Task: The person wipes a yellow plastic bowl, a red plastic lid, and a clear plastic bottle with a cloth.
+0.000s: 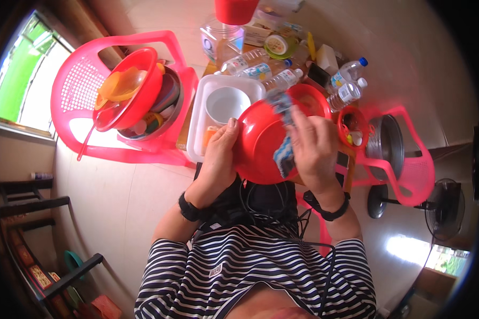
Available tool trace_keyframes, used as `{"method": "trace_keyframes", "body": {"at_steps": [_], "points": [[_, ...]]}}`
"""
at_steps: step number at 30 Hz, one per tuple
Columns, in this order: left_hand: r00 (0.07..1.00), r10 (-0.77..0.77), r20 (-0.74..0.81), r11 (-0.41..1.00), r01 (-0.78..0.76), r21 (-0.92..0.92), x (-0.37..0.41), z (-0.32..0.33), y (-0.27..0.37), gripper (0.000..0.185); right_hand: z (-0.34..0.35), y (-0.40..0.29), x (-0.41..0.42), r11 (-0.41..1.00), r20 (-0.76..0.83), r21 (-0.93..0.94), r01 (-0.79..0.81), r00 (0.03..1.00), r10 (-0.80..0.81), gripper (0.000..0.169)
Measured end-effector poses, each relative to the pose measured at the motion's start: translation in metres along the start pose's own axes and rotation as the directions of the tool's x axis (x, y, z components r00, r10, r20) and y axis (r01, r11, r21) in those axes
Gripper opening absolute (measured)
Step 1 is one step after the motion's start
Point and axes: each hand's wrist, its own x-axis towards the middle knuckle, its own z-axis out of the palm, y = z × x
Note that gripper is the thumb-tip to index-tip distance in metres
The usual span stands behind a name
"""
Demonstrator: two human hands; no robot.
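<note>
My left hand point(220, 153) grips the left rim of a round red plastic basin point(259, 131), thumb uppermost. Over the basin's right side, my right hand point(314, 149) holds a grey, blue and white patterned cloth point(284, 153), slightly blurred, which lies against the red surface. Just beyond my left hand is a white plastic tray point(193, 137). In it stand a white bowl point(228, 104) and an orange item point(210, 134), the latter partly hidden by my hand. Another red bowl point(309, 97) shows behind the held basin.
Several plastic bottles point(259, 71) and a clear jar point(222, 44) crowd the wooden table. At left, a pink chair point(82, 85) bears a tilted red basin point(143, 95) and a metal pot point(178, 103). Right are a small red basket point(352, 119), another pink chair point(417, 175) with a metal pot, and a fan point(445, 209).
</note>
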Motion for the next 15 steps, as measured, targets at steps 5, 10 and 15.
{"method": "trace_keyframes", "body": {"at_steps": [5, 10, 15], "points": [[0.990, 0.081, -0.113, 0.997, -0.079, 0.018, 0.003, 0.004, 0.021, 0.036, 0.005, 0.003, -0.010, 0.994, 0.003, 0.004, -0.106, 0.994, 0.106, 0.036], [0.899, 0.437, -0.031, 0.899, -0.434, 0.058, 0.016, -0.026, 0.064, 0.033, 0.005, -0.010, -0.020, 0.979, 0.154, 0.197, -0.058, 0.988, 0.027, 0.028], [0.501, 0.861, -0.091, 0.507, -0.823, 0.256, 0.017, -0.048, 0.128, 0.027, 0.010, 0.003, -0.031, 0.948, 0.185, 0.256, -0.187, 0.972, 0.142, 0.026]]}}
